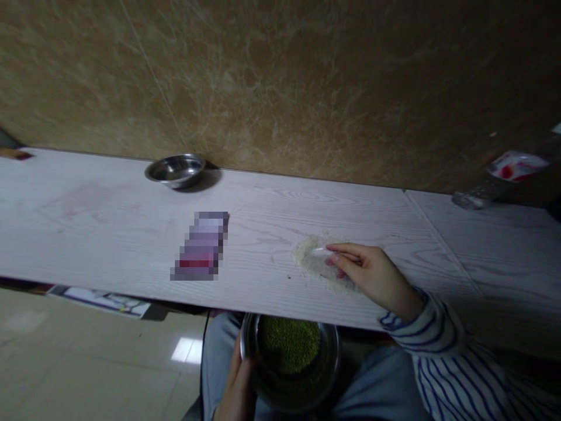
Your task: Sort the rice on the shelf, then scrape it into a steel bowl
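Steel bowl [336,356] in left hand [236,389]; right hand [372,278] pinches clear scoop [318,261].

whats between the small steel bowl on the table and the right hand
In the head view, a pixelated rectangular object lies on the table, then pale grains.

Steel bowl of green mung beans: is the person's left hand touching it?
Touching. The head view shows the left hand against the outer side of the steel bowl holding the green mung beans, with its fingers curled up to the rim.

left hand [236,389] cut off below
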`<action>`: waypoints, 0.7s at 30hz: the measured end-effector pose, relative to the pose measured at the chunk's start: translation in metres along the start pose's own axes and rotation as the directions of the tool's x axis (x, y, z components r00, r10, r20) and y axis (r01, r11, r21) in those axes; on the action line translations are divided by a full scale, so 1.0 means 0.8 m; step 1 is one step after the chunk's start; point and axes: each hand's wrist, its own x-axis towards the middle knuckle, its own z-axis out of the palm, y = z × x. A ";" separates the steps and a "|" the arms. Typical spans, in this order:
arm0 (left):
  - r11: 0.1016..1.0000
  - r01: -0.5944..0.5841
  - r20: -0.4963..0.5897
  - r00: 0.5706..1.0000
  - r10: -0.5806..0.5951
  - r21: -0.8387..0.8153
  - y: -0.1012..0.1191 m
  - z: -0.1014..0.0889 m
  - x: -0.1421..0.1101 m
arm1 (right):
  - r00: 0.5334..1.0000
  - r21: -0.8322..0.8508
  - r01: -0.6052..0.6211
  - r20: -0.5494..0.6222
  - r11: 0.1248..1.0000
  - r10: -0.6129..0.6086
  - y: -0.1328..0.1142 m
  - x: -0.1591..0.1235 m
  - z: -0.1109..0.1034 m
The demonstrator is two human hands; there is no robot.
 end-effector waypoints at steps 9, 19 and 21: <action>0.992 -0.060 -0.071 0.995 0.068 0.111 0.000 -0.004 -0.008 | 0.997 -0.013 0.031 -0.074 0.999 -0.032 0.022 -0.048 0.026; 0.997 -0.058 -0.058 0.996 0.062 0.059 0.004 -0.006 -0.009 | 0.988 -0.054 0.085 -0.127 0.995 -0.091 0.031 -0.035 0.036; 0.998 -0.045 -0.061 0.997 0.048 0.049 0.005 -0.007 -0.009 | 0.990 -0.059 0.089 -0.102 0.994 -0.095 0.029 -0.037 0.040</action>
